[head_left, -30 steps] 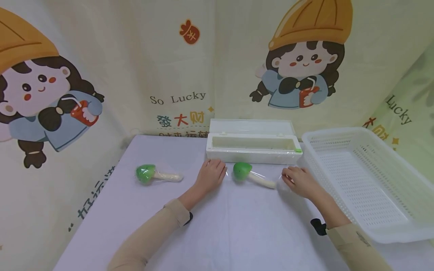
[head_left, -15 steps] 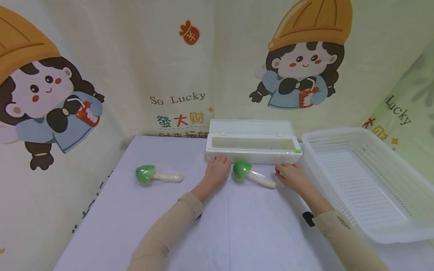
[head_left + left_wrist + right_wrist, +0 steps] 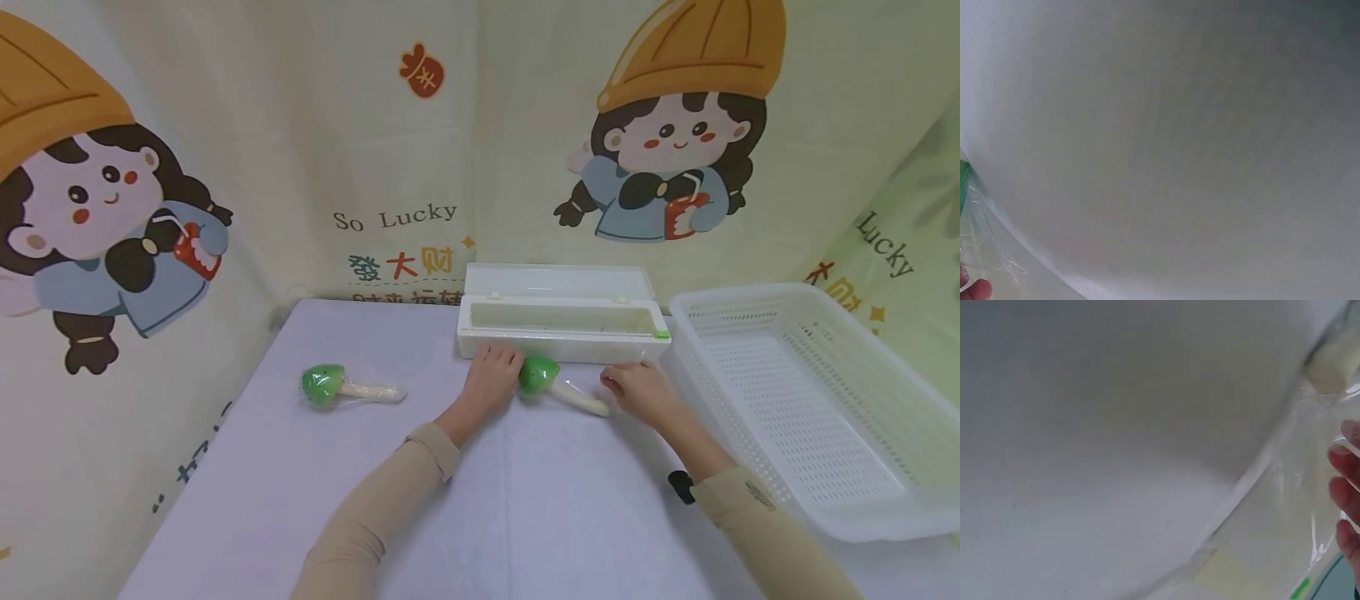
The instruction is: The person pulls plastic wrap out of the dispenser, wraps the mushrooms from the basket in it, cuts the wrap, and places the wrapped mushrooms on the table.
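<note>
A toy-like mushroom with a green cap and pale stem [image 3: 540, 375] lies on the table in cling film [image 3: 1285, 506], its stem pointing right and towards me. Beside its cap, my left hand [image 3: 491, 377] holds the film at that end, fingertips close to the green. Past the stem's tip, my right hand [image 3: 639, 390] has its fingers curled at the film's other end. The left wrist view shows only fingertips [image 3: 979, 290] and a sliver of cap. Several right fingertips [image 3: 1344, 462] lie against the film in the right wrist view; the thumb is hidden there.
Behind the hands stands a long white box [image 3: 555, 346] with its lid raised and a green tab [image 3: 661, 334]. A second film-wrapped green mushroom [image 3: 324, 385] lies at left. A white perforated basket [image 3: 738, 442] stands at right. Printed cloth [image 3: 300, 167] hangs behind the table.
Both hands have moved inwards towards the mushroom, the left to the right beside the cap, the right to the left near the stem's tip. The mushroom has hardly shifted.
</note>
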`<state>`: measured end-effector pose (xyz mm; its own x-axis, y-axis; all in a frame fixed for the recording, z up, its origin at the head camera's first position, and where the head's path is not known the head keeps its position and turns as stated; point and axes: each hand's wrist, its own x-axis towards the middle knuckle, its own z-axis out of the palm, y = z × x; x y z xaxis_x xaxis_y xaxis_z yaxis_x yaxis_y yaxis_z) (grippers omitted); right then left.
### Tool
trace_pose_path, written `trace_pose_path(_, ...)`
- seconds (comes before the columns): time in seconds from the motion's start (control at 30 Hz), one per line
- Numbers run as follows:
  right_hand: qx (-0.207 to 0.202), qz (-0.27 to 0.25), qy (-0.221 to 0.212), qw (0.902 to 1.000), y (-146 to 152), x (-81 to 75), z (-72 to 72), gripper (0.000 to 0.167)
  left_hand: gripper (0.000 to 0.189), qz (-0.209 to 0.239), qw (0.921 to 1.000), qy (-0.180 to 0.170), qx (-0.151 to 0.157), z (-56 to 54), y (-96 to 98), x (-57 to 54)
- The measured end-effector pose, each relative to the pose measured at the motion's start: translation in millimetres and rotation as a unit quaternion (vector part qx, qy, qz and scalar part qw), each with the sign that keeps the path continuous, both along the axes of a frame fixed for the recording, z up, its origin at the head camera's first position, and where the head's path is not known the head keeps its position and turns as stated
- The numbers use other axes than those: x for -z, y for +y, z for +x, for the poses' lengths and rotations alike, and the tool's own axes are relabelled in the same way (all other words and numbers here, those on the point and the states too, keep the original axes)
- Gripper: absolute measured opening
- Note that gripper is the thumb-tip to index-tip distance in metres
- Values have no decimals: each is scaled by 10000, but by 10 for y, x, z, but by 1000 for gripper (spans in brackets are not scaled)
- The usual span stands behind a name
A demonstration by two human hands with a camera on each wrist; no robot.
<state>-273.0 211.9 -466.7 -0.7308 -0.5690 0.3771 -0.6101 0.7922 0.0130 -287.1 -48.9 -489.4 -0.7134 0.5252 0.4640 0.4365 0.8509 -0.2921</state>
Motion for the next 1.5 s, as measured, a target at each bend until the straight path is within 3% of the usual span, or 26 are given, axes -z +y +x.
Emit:
trace_pose_path(0.1, -544, -450, 496, 9963, -89, -14, 61, 8, 14, -27, 10000, -39, -34, 5, 2, -5)
trace_pose_path(0.23, -1274, -291, 720, 9888, -254, 30, 147, 18, 13, -48, 10000, -14, -64, 15, 1, -11)
trace_pose_path(0.43, -917, 353, 508, 9939, -434, 126, 207, 24, 15, -95, 9999, -41, -63, 20, 6, -16)
trace_pose_path(0.67, -610, 855, 711, 9919, -529, 172, 201, 24, 19, -146, 9992, -310, -213, 35, -17, -54)
trace_pose_path(0.77, -606, 846, 772, 9916, -540, 175, 197, 24, 19, 35, 9986, -408, -341, 40, -47, -70)
trace_pose_path(0.9, -605, 785, 800, 9919, -541, 185, 189, 25, 19, 695, 9956, -485, -390, 37, -100, -73)
trace_pose_path(1.03, -545, 808, 755, 9924, -538, 196, 184, 25, 20, 1496, 9887, -120, 20, 29, -158, -62)
trace_pose_path(1.1, -509, 852, 702, 9926, -535, 196, 185, 26, 19, 1653, 9846, 309, 483, 30, -179, -63)
trace_pose_path(1.2, -473, 942, 619, 9925, -530, 193, 189, 27, 21, 1278, 9774, 831, 1462, 37, -183, -60)
trace_pose_path(1.3, -453, 1059, 592, 9916, -526, 189, 187, 28, 28, 461, 9705, 736, 2250, 54, -145, -44)
trace_pose_path(1.33, -445, 1092, 592, 9913, -527, 189, 183, 28, 31, 201, 9703, 577, 2341, 58, -127, -31)
trace_pose_path(1.4, -440, 1147, 634, 9904, -528, 191, 174, 28, 37, -152, 9743, 247, 2234, 73, -91, -4)
trace_pose_path(1.5, -430, 1181, 694, 9896, -526, 189, 168, 28, 41, -459, 9848, -28, 1672, 89, -46, 37)
